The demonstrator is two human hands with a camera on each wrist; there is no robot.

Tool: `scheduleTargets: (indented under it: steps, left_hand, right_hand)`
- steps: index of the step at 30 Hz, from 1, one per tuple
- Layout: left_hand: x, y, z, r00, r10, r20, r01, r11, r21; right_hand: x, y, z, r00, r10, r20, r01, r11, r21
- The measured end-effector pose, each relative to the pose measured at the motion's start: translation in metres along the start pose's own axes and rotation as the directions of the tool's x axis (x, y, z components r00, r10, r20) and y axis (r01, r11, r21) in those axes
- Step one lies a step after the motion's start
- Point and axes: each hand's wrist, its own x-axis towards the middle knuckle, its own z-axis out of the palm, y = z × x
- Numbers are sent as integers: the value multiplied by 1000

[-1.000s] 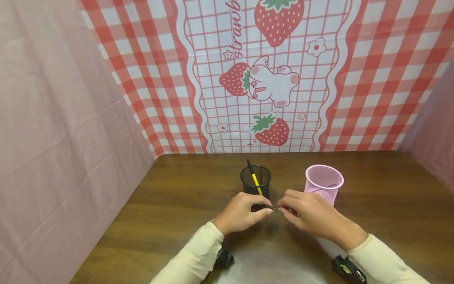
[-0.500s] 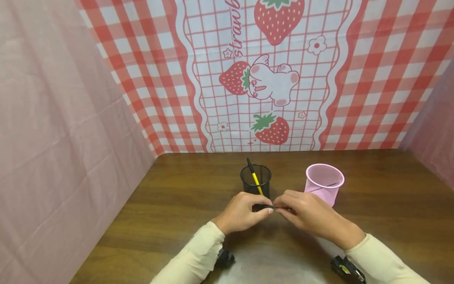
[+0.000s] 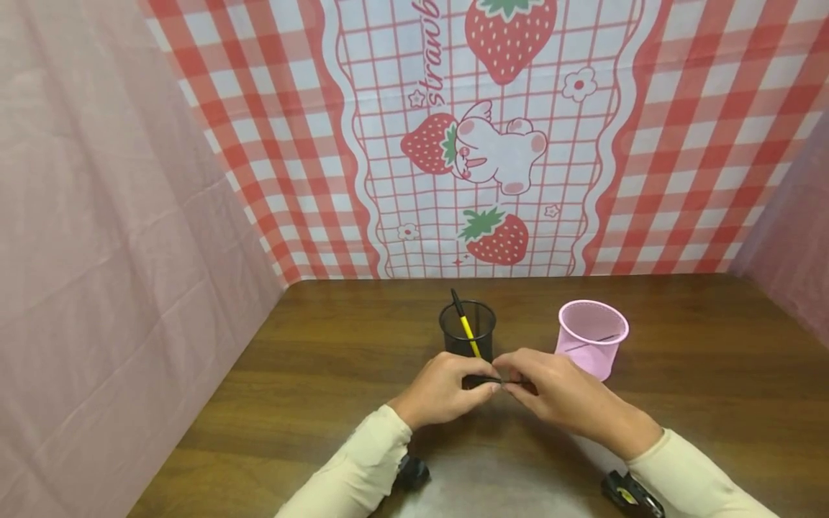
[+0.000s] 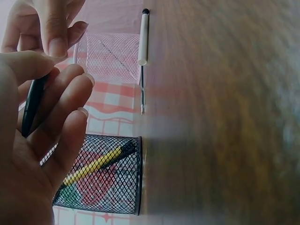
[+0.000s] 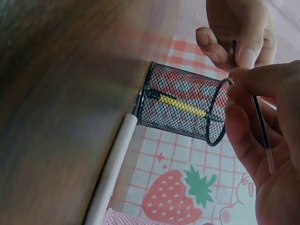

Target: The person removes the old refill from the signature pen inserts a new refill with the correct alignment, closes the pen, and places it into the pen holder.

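My left hand (image 3: 447, 388) pinches a black tapered pen piece (image 4: 33, 103) between thumb and fingers. Opposite it, my right hand (image 3: 563, 392) holds a thin ink refill (image 5: 262, 124), dark with a clear end, which runs down across the palm. The fingertips of both hands nearly meet, and they hide where the two parts come together. Low on the table lies a white pen barrel (image 4: 143, 44) with a refill sticking out of one end; the hands cover it in the head view.
Just behind my left hand stands a black mesh cup (image 3: 468, 334) with a yellow-and-black pen (image 3: 468, 331) leaning in it. A pink mesh cup (image 3: 592, 342) holding a thin dark stick is behind my right hand. A checked strawberry cloth (image 3: 311, 180) hangs behind the wooden table (image 3: 311, 360).
My right hand has shifted slightly left, closing the small gap between the fingertips, and its fingers have changed their hold on the refill. The left hand stays almost still.
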Motion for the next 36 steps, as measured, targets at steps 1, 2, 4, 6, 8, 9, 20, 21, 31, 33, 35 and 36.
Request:
scheduleTargets:
  steps: [1,2,4,6,8,9,20,21,31,33,35,36]
  left_hand:
    - [0,0,0,1000,5,-1,-5,1000,2]
    - [0,-1,0,1000,10,-3,-10,1000,5]
    - [-1,-1,0,1000,13,-4,-13,1000,4]
    - [-1,-1,1,1000,18,-9,-18,1000,9]
    - [0,-1,0,1000,15,-14,-15,1000,4]
    - [0,-2,0,1000,9,-14,-9,1000,-5]
    - [0,-5,-1,999,22,-49,-23,999,-27]
    - [0,-5,-1,998,23,-54,-24,999,-22]
    - [1,-7,-3,996,-4,-92,4,1000,-4]
    - [1,-7,-4,996,-11,-94,11,1000,-7]
    - [0,-8,-5,996,-26,-88,24,999,-28]
    - [-1,-8,-5,996,-35,-85,32,999,-39]
  right_hand:
    - [0,0,0,1000,-8,-5,8,1000,0]
    - [0,0,1,1000,-14,-8,14,1000,0]
    - [0,0,1,1000,-20,-10,20,1000,-4]
    - [0,0,2,1000,-26,-11,26,1000,-10]
    - [0,0,1,1000,-24,-8,24,1000,-11]
    - [0,0,1,1000,-23,-5,23,1000,-12]
    - [-4,5,-10,991,91,98,-88,995,-35]
    - [-4,6,-12,987,112,113,-108,993,-42]
    - [-5,12,-28,951,248,184,-228,966,-122]
    - [-6,13,-28,950,249,188,-226,964,-139]
    - [-6,14,-29,949,250,191,-225,964,-145]
    - [-6,14,-29,949,250,192,-224,963,-147]
